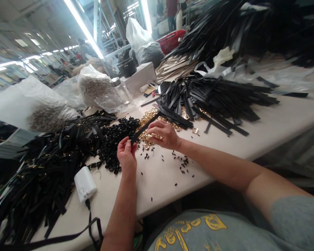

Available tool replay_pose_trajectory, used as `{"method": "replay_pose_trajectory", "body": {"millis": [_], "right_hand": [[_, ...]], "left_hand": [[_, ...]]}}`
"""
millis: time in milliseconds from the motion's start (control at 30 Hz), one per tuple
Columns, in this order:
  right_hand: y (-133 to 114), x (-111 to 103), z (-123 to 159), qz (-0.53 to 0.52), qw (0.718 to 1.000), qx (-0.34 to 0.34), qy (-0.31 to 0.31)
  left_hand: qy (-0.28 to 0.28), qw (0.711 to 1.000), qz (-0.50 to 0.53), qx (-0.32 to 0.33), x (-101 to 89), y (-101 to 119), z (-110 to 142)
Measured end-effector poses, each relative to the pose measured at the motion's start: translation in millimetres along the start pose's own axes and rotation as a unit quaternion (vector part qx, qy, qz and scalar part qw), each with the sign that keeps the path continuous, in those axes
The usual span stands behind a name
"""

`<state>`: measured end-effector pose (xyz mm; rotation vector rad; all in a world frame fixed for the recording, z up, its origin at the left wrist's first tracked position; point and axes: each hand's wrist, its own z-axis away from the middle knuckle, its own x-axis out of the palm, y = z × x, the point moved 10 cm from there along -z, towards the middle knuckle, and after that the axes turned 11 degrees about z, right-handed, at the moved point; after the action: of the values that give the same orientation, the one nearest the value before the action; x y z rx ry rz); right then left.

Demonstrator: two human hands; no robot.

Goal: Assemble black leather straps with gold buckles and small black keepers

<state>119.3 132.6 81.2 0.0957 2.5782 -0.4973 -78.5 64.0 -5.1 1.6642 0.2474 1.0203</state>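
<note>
My left hand (127, 153) pinches the lower end of a black strap (146, 126) between thumb and fingers. The strap slants up and to the right, passing in front of the gold pieces. My right hand (165, 135) has its fingers bent, with a gold buckle (156, 136) showing between them at the pile. Loose gold buckles (149, 115) lie around and behind this hand. Directly left of the left hand is a heap of small black loops (114, 144). Tiny black bits (183, 163) are scattered on the table near the right wrist.
A large stack of black straps (211, 94) spreads behind the hands. Straps with buckles (49, 164) pile up at left, beside a white power bank (85, 184) with a black cable. Filled plastic bags (98, 89), a glass jar (121, 91) and a white box (141, 77) stand behind.
</note>
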Motion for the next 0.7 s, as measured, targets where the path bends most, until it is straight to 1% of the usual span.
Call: {"method": "replay_pose_trajectory", "body": {"millis": [33, 67, 100, 133, 167, 200, 267, 300, 333, 367, 400, 467, 500, 533, 567, 600, 633, 700], "right_hand": [[3.9, -0.2, -0.4, -0.016, 1.000, 0.026, -0.007], [10.5, 4.3, 0.7, -0.040, 0.997, 0.062, -0.025], [17.9, 13.2, 3.6, -0.075, 0.990, 0.103, -0.053], [24.6, 25.2, 8.2, -0.125, 0.978, 0.145, -0.082], [29.9, 38.0, 13.7, -0.186, 0.959, 0.185, -0.106], [33.4, 50.1, 19.0, -0.253, 0.934, 0.220, -0.120], [36.1, 68.0, 26.4, -0.371, 0.881, 0.267, -0.122], [37.8, 71.7, 28.1, -0.402, 0.864, 0.281, -0.112], [40.6, 71.7, 28.8, -0.407, 0.860, 0.292, -0.099], [43.3, 68.6, 28.5, -0.383, 0.870, 0.297, -0.091], [45.1, 62.7, 26.9, -0.329, 0.894, 0.290, -0.090], [44.6, 45.4, 20.7, -0.142, 0.953, 0.248, -0.105], [41.4, 37.8, 17.0, -0.033, 0.969, 0.213, -0.119], [37.1, 32.6, 13.8, 0.067, 0.973, 0.173, -0.135], [33.0, 30.0, 11.6, 0.146, 0.969, 0.135, -0.150], [29.7, 29.2, 10.4, 0.201, 0.961, 0.104, -0.161], [27.2, 30.0, 9.9, 0.234, 0.954, 0.079, -0.171], [24.0, 32.7, 10.0, 0.263, 0.947, 0.047, -0.180]], "left_hand": [[0.018, 1.000, 0.009, 0.024, -3.5, 6.5, -0.6], [0.026, 0.999, 0.011, 0.044, -4.8, 11.4, -0.2], [0.022, 0.998, 0.007, 0.059, -3.0, 14.6, 1.3], [0.005, 0.997, -0.003, 0.072, 1.7, 16.1, 4.1], [-0.021, 0.996, -0.018, 0.080, 9.1, 15.7, 8.1], [-0.050, 0.995, -0.035, 0.084, 17.7, 13.5, 13.1], [-0.112, 0.989, -0.070, 0.071, 35.4, 3.9, 24.1], [-0.139, 0.985, -0.086, 0.055, 42.9, -2.4, 29.1], [-0.160, 0.981, -0.100, 0.036, 48.5, -8.3, 32.9], [-0.172, 0.979, -0.110, 0.018, 51.4, -12.9, 35.1], [-0.172, 0.979, -0.112, 0.005, 51.4, -14.7, 35.4], [-0.146, 0.986, -0.086, -0.007, 44.8, -11.5, 31.2], [-0.129, 0.990, -0.062, -0.009, 40.0, -8.1, 27.8], [-0.115, 0.993, -0.037, -0.012, 35.4, -4.9, 24.4], [-0.104, 0.994, -0.014, -0.015, 31.2, -2.0, 21.1], [-0.094, 0.995, 0.001, -0.016, 27.3, 0.3, 18.0], [-0.085, 0.996, 0.007, -0.017, 23.7, 1.9, 15.4], [-0.063, 0.998, 0.000, -0.017, 17.1, 3.2, 11.2]]}}
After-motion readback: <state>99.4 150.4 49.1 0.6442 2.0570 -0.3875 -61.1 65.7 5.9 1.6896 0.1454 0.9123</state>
